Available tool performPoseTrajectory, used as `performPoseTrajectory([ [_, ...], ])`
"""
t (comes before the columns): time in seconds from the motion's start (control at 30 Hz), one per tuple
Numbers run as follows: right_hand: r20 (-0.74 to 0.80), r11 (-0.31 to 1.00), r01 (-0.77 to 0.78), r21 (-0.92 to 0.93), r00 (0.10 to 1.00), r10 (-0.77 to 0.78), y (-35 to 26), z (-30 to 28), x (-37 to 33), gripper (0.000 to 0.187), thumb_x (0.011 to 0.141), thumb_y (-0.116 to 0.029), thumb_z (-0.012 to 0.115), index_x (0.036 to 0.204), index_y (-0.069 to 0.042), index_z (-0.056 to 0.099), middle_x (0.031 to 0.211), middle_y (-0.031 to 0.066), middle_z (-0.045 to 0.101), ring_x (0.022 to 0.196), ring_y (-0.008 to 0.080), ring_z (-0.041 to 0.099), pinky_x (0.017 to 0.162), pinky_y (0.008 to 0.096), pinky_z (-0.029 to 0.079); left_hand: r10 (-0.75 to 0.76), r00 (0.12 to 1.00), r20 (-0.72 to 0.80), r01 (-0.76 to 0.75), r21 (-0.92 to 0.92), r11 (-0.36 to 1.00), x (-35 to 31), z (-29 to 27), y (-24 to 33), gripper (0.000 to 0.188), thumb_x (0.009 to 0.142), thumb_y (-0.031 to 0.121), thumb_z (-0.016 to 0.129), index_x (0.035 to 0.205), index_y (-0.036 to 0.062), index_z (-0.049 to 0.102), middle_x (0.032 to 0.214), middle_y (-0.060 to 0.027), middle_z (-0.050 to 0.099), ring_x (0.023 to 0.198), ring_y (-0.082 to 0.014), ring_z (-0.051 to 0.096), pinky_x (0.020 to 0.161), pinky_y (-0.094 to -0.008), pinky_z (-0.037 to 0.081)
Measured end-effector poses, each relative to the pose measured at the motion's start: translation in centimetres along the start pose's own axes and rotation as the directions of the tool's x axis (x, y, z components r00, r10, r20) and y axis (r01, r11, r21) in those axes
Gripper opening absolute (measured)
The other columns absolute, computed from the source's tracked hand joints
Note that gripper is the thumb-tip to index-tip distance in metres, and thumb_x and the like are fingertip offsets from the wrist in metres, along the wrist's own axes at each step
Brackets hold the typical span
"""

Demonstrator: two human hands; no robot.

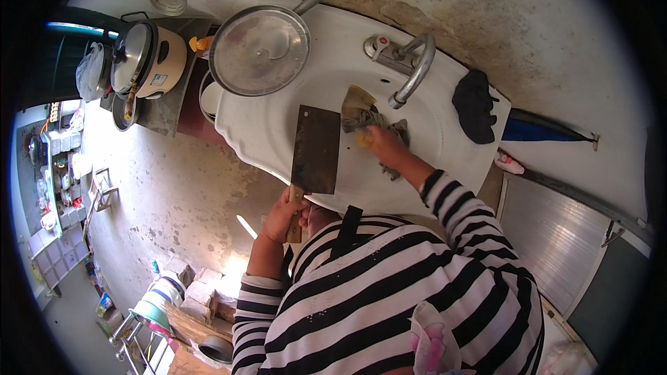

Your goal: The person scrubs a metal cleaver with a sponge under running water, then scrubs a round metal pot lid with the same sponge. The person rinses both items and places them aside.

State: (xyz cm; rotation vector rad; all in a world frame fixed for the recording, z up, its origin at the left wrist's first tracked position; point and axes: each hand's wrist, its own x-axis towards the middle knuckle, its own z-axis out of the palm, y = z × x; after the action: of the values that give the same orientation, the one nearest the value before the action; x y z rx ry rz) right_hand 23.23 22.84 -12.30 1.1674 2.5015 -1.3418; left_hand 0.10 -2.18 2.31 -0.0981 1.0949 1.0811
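My left hand (283,217) is closed around the wooden handle of a cleaver (316,151). The cleaver's wide dark blade points away from me, over the front edge of a white sink (240,140). Inside the basin, my right hand (385,146) has its fingers closed on a crumpled grey cloth (399,130). A tan, flat-looking piece (358,102) lies against the cloth's far side; its kind is unclear. Something small and yellowish shows by the right fingertips, partly hidden.
A curved metal faucet (415,73) reaches over the basin. A round metal lid (260,51) covers a long-handled pan on the sink's left ledge. A black cloth (475,107) lies on the right ledge. Further left stands a rice cooker (163,62).
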Motion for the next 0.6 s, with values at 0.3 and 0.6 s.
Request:
performPoseTrajectory([
  [0.3,-0.229,0.778,-0.026,0.628,0.949,0.217,-5.2,-12.9,-1.8,0.029,0.09,-0.009,0.053,0.118,-0.002,0.053,0.097,0.0128,0.061,0.095,0.023,0.062,0.087,0.0356,0.049,-0.024,0.998,0.051,0.024,-0.007,1.0,1.4,0.3,0.2,0.025,0.089,0.008,0.055,0.114,0.0059,0.054,0.07,-0.0061,0.054,0.053,-0.015,0.05,0.051,-0.0267,0.044],
  [0.6,-0.098,0.939,0.236,-0.25,0.959,-0.267,-8.5,-14.8,9.2,0.037,0.083,-0.008,0.055,0.118,0.002,0.057,0.11,0.0215,0.062,0.104,0.0379,0.06,0.088,0.0417,0.049,-0.041,0.999,0.006,0.041,0.053,0.998,1.7,0.8,0.5,0.025,0.089,0.01,0.056,0.113,0.0052,0.054,0.069,-0.0057,0.054,0.053,-0.0149,0.051,0.051,-0.0271,0.045],
])
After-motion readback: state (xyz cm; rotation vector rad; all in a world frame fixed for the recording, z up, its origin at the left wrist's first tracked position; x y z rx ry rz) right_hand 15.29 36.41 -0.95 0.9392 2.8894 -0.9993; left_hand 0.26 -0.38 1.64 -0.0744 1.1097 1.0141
